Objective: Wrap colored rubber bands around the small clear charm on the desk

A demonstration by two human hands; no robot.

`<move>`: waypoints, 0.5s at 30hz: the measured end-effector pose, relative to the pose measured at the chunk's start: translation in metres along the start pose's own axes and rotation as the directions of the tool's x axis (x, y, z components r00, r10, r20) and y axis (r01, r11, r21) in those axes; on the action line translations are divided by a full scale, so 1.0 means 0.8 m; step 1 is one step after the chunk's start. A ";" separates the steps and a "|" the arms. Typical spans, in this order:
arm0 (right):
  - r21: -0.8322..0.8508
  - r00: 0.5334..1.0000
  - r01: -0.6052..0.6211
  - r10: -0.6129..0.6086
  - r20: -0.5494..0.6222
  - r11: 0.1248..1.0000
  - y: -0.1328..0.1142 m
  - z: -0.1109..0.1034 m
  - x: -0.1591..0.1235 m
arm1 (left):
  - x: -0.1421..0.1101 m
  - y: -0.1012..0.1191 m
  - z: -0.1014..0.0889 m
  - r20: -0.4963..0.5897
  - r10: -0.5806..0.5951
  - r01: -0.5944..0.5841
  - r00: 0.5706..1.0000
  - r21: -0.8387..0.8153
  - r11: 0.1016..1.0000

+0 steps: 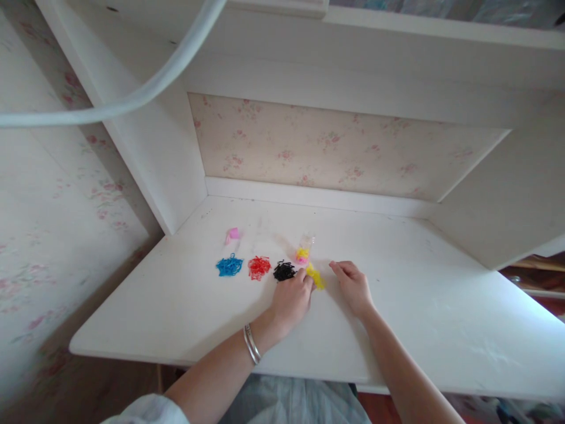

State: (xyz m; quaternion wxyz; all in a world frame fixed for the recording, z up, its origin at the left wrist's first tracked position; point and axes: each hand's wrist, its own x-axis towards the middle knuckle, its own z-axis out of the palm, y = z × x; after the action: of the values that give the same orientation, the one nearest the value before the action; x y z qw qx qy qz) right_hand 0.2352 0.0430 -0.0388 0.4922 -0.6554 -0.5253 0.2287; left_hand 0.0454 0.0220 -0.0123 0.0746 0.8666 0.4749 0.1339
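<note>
My left hand [292,299], with a silver bangle at its wrist, rests on the table with fingers bent together at the edge of a pile of yellow rubber bands [316,278]. Some yellow bands lie against its fingertips. To the right of that pile, my right hand [353,287] is closed in a pinch; whatever its fingertips hold is too small to make out. Just behind the yellow pile lies a small clear bag [304,250] with yellow and pink pieces in it. A pile of black bands [283,270] sits beside my left hand.
Further left on the white table [176,312] are a red band pile [259,268] and a blue band pile [229,265]. A small pink piece [233,234] lies behind the blue one. Overhead, a white curved tube [145,94] crosses the upper left, below a shelf.
</note>
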 end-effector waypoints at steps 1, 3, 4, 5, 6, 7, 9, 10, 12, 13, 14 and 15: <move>-0.016 1.000 0.009 -0.009 0.002 1.000 0.004 -0.003 -0.005 | 0.000 0.000 0.000 -0.006 -0.006 0.006 1.000 -0.003 1.000; -0.038 0.999 0.032 -0.032 0.006 0.999 0.006 -0.006 -0.013 | -0.001 0.000 0.002 -0.014 -0.016 0.016 1.000 -0.008 1.000; -0.043 0.999 0.045 -0.044 0.009 0.998 0.005 -0.007 -0.016 | -0.001 0.000 0.003 -0.017 -0.022 0.022 1.000 -0.014 1.000; -0.046 0.998 0.059 -0.059 0.012 0.997 0.003 -0.008 -0.019 | -0.001 0.000 0.004 -0.021 -0.032 0.031 0.999 -0.022 0.999; -0.049 0.997 0.075 -0.074 0.019 0.996 0.002 -0.008 -0.022 | -0.001 -0.001 0.005 -0.027 -0.042 0.041 0.999 -0.033 0.999; -0.053 0.996 0.089 -0.088 0.027 0.995 0.000 -0.008 -0.024 | -0.001 -0.001 0.006 -0.037 -0.052 0.050 0.998 -0.046 0.998; -0.062 0.993 0.113 -0.110 0.045 0.992 -0.002 -0.008 -0.027 | 0.000 -0.003 0.008 -0.067 -0.065 0.060 0.996 -0.080 0.995; -0.068 0.992 0.122 -0.119 0.053 0.990 -0.003 -0.008 -0.029 | 0.000 -0.004 0.008 -0.087 -0.066 0.057 0.994 -0.101 0.993; -0.080 0.989 0.136 -0.131 0.064 0.987 -0.002 -0.007 -0.030 | 0.001 -0.006 0.009 -0.127 -0.059 0.040 0.990 -0.149 0.988; -0.086 0.988 0.141 -0.136 0.066 0.986 -0.002 -0.007 -0.031 | 0.002 -0.007 0.009 -0.144 -0.055 0.030 0.988 -0.172 0.985; -0.092 0.988 0.145 -0.139 0.068 0.985 -0.001 -0.007 -0.031 | 0.003 -0.009 0.010 -0.160 -0.054 0.022 0.986 -0.194 0.981; -0.100 0.987 0.149 -0.142 0.069 0.984 -0.001 -0.007 -0.031 | 0.004 -0.010 0.010 -0.174 -0.055 0.017 0.983 -0.214 0.977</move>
State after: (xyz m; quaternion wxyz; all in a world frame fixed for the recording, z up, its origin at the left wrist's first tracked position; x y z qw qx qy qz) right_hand 0.2307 0.0178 -0.0413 0.4561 -0.6327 -0.5980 0.1844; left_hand 0.0431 0.0285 -0.0213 0.1258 0.8294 0.4784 0.2596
